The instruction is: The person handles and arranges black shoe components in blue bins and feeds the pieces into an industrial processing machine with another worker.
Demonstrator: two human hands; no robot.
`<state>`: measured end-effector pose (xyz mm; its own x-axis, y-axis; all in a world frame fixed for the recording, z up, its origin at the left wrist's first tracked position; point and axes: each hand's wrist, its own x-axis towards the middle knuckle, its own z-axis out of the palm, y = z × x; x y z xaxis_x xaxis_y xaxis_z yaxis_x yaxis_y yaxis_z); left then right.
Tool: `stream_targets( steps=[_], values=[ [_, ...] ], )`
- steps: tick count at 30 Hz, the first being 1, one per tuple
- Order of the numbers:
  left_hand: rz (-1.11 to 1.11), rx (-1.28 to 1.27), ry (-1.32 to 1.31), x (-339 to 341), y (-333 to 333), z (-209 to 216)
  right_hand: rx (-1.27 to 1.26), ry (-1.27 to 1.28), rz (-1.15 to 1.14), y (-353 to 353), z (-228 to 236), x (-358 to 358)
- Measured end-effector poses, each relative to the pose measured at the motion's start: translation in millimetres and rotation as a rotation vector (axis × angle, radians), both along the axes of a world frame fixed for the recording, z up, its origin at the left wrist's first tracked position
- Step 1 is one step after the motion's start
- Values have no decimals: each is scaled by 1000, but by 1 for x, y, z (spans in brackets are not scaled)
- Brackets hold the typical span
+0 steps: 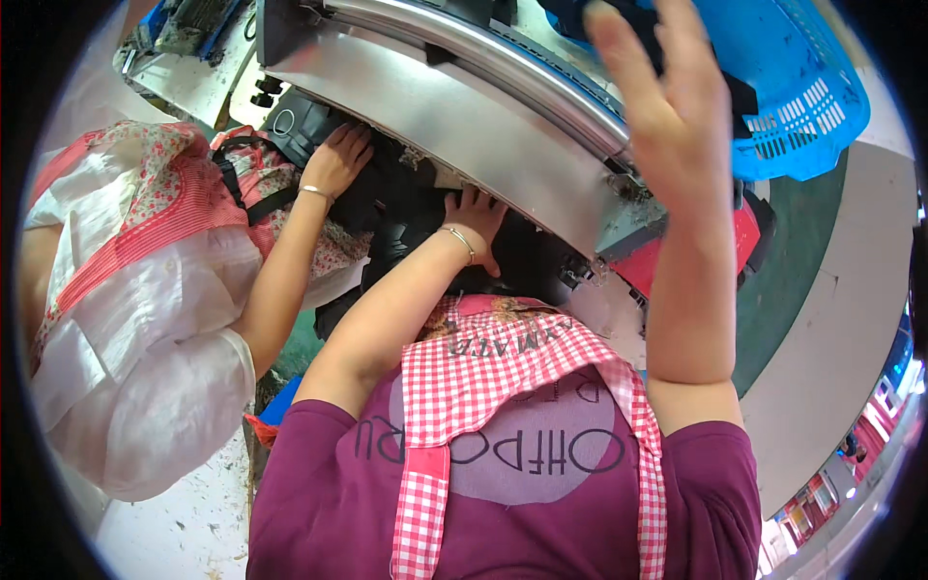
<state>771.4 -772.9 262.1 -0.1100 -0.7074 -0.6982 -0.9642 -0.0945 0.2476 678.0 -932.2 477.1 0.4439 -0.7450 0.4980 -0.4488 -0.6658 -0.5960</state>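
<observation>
L hand on black cloth, R hand up in the air.
The L hand (474, 220) lies on the black cloth (530, 259) w/ its fingers spread, so its grip is loose. The cloth is in a dark heap btwn the person's apron (503, 372) and the near long edge of a shiny metal machine (464, 126); can't tell what's under most of it. The R hand (677, 111) is blurry, up over the machine's right end, thumb and fingers apart, grip let go. Behind it, nr that end, is a big blue basket (843, 108) w/ holes in its side. A red box (749, 237) is below the basket. A co-worker's hand (338, 159) rests on dark cloth by the machine's left end.
</observation>
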Motion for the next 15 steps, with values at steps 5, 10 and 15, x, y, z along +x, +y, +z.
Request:
stream_targets(
  steps=[5,10,15],
  values=[
    [9,-96,29,3,1,-12,167,-84,-5,15,-11,-101],
    [-115,-190,57,0,10,7,222,-127,-205,38,-10,-149],
    [-283,-421,328,-18,49,-7,167,-159,-216,37,-5,-155]
  ],
)
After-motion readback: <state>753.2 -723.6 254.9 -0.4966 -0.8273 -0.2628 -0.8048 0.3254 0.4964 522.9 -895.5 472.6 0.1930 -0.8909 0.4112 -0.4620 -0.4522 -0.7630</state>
